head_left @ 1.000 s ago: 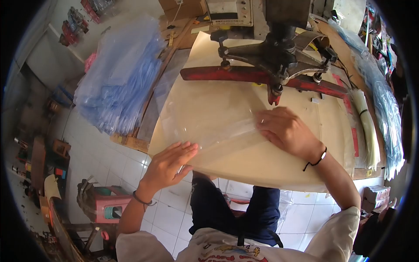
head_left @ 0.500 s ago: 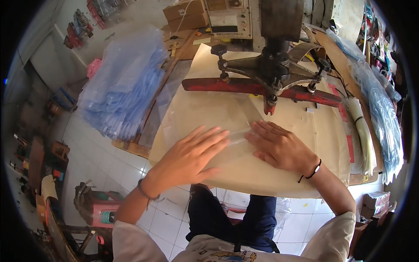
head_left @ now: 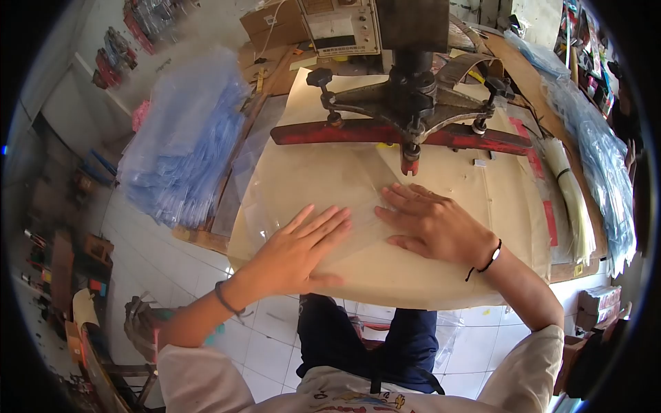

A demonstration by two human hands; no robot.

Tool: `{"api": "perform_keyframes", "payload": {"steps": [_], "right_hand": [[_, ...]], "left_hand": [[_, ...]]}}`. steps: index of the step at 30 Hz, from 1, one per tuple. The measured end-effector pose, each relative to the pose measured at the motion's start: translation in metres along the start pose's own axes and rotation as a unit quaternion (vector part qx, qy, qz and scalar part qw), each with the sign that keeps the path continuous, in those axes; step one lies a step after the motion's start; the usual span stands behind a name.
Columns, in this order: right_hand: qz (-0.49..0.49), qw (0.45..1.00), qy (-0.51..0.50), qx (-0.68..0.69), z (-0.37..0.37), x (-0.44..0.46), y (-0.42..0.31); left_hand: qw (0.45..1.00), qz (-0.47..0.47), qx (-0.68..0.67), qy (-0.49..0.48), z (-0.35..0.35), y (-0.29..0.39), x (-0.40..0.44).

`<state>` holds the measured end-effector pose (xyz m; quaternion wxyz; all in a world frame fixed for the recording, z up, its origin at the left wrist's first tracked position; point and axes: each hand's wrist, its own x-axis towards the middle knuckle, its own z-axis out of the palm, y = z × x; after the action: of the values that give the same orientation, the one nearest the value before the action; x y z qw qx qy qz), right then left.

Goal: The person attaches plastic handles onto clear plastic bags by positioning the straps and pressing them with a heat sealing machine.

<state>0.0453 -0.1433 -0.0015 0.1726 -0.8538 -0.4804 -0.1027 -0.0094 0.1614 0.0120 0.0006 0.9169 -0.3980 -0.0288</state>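
Note:
Fingers spread, my left hand lies flat on a clear plastic sheet. My right hand rests to its right, palm down with fingers stretched out, touching the sheet near its right part. Neither hand grips anything. Under the plastic is a large tan paper-like sheet covering the worktable. Just beyond my hands, a machine head carries a long red bar across the work surface. The sheet's exact edges are hard to make out against the tan surface.
A tall stack of bluish clear plastic sits at the left. On the right lie a tied bundle of pale strips and more bluish plastic. Behind the bar stands a control box, beside a cardboard box.
The view has shifted slightly, so the machine appears further left. My left hand's fingers have spread wider on the plastic. My right hand stays flat, a little left in view.

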Motion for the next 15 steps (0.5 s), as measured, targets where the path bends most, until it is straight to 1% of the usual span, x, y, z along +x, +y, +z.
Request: {"api": "perform_keyframes", "payload": {"steps": [4,7,8,9,12,15], "right_hand": [[-0.006,1.000,-0.001,-0.002,0.003,-0.002,0.002],[-0.006,1.000,-0.009,-0.001,0.002,0.000,0.000],[0.010,0.999,-0.034,0.021,-0.002,0.002,-0.004],[0.007,0.999,-0.035,0.021,0.000,0.003,-0.005],[0.005,0.999,-0.036,0.005,0.000,0.004,-0.007],[0.022,0.998,-0.048,0.020,-0.001,0.005,-0.009]], "left_hand": [[0.996,-0.092,-0.007,0.001,0.002,0.014,-0.050],[0.995,-0.099,-0.010,0.021,0.007,0.010,-0.075],[0.995,-0.097,-0.021,0.032,0.010,0.008,-0.083],[0.994,-0.092,-0.030,0.046,0.015,0.006,-0.087],[0.991,-0.065,-0.052,0.105,0.032,-0.007,-0.096],[0.983,-0.042,-0.077,0.159,0.041,-0.014,-0.101]]}}
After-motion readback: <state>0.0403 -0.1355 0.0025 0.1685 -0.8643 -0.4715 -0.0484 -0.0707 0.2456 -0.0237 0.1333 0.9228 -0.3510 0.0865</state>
